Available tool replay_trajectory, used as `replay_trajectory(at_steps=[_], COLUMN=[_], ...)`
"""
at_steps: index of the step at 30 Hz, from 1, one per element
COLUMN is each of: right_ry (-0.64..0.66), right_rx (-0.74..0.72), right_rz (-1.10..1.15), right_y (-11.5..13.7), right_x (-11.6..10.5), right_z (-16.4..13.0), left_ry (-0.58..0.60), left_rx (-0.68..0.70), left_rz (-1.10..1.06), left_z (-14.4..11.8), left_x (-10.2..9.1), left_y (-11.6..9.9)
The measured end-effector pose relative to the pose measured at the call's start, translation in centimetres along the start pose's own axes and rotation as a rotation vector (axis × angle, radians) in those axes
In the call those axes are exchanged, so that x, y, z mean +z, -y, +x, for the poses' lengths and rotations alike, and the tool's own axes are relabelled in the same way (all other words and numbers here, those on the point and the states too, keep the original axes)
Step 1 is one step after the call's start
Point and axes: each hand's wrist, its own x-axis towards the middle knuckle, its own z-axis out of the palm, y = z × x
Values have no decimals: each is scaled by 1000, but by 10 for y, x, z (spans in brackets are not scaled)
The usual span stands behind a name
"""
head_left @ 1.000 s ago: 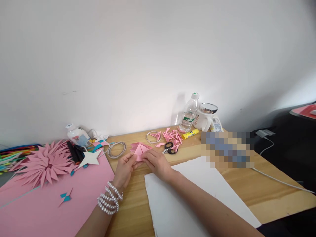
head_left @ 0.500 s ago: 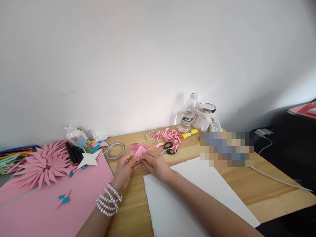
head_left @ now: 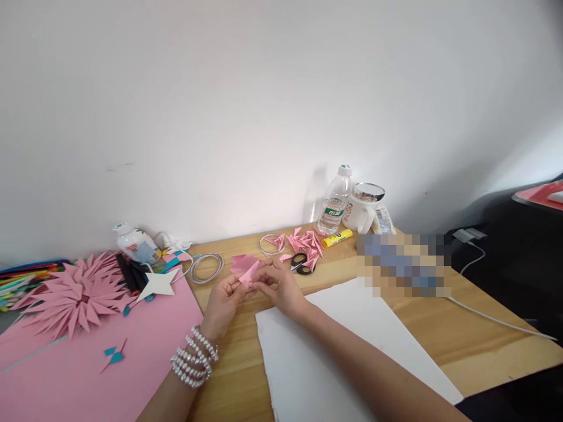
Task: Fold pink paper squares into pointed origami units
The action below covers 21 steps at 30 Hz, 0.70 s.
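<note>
Right now the left hand [head_left: 223, 300] pinches a folded piece of pink paper [head_left: 248, 274] between thumb and fingers, held just above the counter [head_left: 233, 375]. The right hand [head_left: 284, 290] is half curled at the paper's right edge, fingertips touching it; whether it grips, I can't tell. From where I stand, the clear bottle [head_left: 333, 205] wears a green label with white characters, too small for me to read surely. Beside it, the white mug [head_left: 358, 215] has dark lettering down its side, blurred to me. A barcode shows on the small packet [head_left: 384, 221]. The yellow glue stick [head_left: 337, 238] has dark print, and the white bottle [head_left: 138, 244] at far left bears red lettering, both illegible.
</note>
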Motion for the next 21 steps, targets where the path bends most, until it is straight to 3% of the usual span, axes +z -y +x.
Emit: replay_trajectory(at_steps=[7, 21], right_ry=[-35, -25], right_rx=[-2, 4], right_rz=[-34, -7], right_y=[8, 9], right_x=[-5, -6], right_z=[2, 5], left_ry=[29, -65], left_rx=[34, 46], left_rz=[-19, -79], left_z=[-1, 0], left_x=[-1, -3], left_y=[-2, -3])
